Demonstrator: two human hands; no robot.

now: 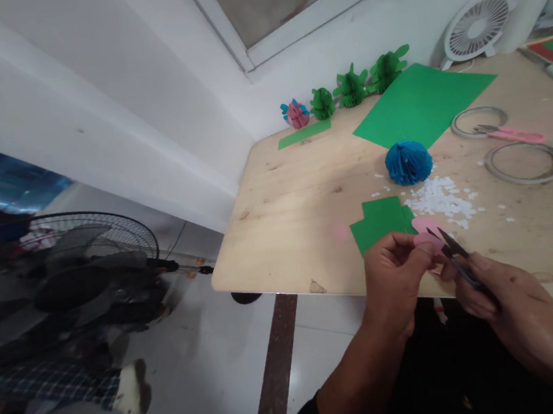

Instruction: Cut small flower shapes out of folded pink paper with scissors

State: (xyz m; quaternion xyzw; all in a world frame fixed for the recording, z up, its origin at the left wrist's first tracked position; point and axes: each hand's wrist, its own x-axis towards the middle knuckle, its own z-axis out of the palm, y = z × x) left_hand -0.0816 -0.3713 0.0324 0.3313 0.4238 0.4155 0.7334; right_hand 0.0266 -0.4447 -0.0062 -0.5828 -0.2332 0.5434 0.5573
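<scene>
Near the table's front edge, my left hand [396,271] pinches a piece of pink paper [426,225] between thumb and fingers. My right hand [498,284] is closed round the handles of dark scissors [460,261]. Their blades are parted, with the tips at the pink paper. Green paper pieces [383,218] lie on the table just beyond my left hand. Past the pink paper is a scatter of small white paper bits [441,199], and a blue folded-paper ball [408,162] sits behind them.
Several folded-paper figures [351,86] line the wall beside a large green sheet [422,105]. Tape rolls [524,163] and pink-handled scissors [517,134] lie right. A small white fan [477,28] stands at the back of the wooden table [280,233]. A floor fan [86,257] and a person's leg [50,379] are left.
</scene>
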